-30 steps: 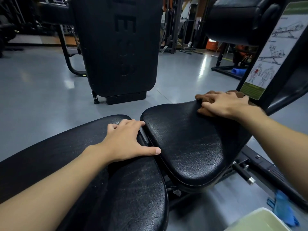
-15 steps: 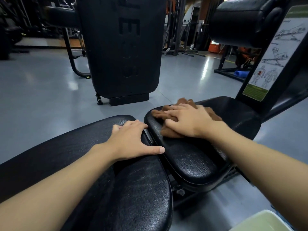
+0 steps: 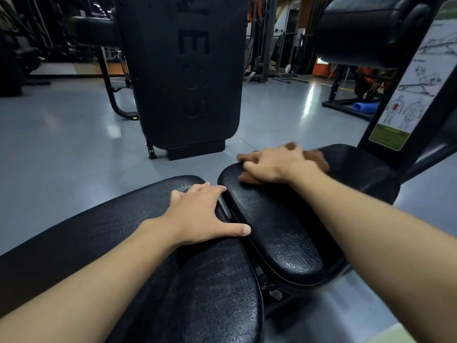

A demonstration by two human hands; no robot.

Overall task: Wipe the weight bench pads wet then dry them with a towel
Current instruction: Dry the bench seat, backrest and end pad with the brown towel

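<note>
The black weight bench has a long back pad [image 3: 128, 243] on the left and a seat pad [image 3: 279, 233] on the right, with a narrow gap between them. My left hand [image 3: 200, 214] rests flat on the back pad's end, its thumb reaching toward the gap. My right hand [image 3: 274, 164] presses a bunched brown cloth [image 3: 319, 157] onto the seat pad's far left edge, fingers curled over it. Most of the cloth is hidden under the hand, and the hand is motion-blurred.
A tall black upright pad [image 3: 188, 82] stands on the grey floor just beyond the bench. An exercise placard [image 3: 418, 78] and a black roller pad [image 3: 366, 28] rise at the right. A pale container's rim [image 3: 445, 332] shows at the bottom right corner.
My right hand has swept the brown cloth leftward across the seat pad, from its right end by the placard to its far left edge. My left hand has stayed put.
</note>
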